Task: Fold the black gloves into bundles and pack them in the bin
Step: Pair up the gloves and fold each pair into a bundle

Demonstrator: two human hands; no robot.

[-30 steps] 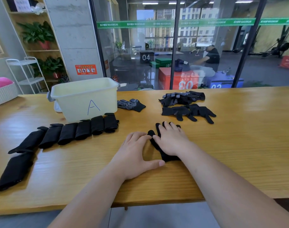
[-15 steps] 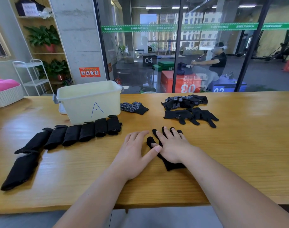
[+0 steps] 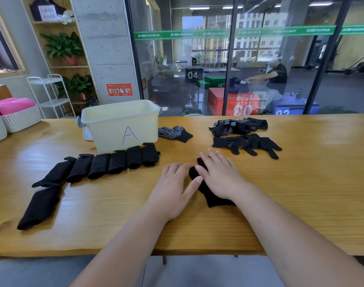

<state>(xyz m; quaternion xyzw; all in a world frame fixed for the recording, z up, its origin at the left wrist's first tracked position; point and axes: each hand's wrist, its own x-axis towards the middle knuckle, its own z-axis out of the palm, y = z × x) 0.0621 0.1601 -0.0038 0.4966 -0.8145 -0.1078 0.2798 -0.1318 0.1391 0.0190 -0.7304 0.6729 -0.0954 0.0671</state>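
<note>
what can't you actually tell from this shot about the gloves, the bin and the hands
- Head view: the bin's floor is hidden by its near wall, so whether any bundles lie inside cannot be told.
- Head view: the glove is mostly covered by the right hand and left hand; one glove or a stacked pair is unclear.
- Head view: the loose gloves overlap, so their count is unclear.

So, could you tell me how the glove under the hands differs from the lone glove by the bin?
The glove under the hands shows plain black fabric; the lone glove shows white grip dots. The first is pressed by the right hand and touched by the left hand; the lone glove lies untouched. It also lies nearer the table's front than the lone glove. Both are black.
</note>
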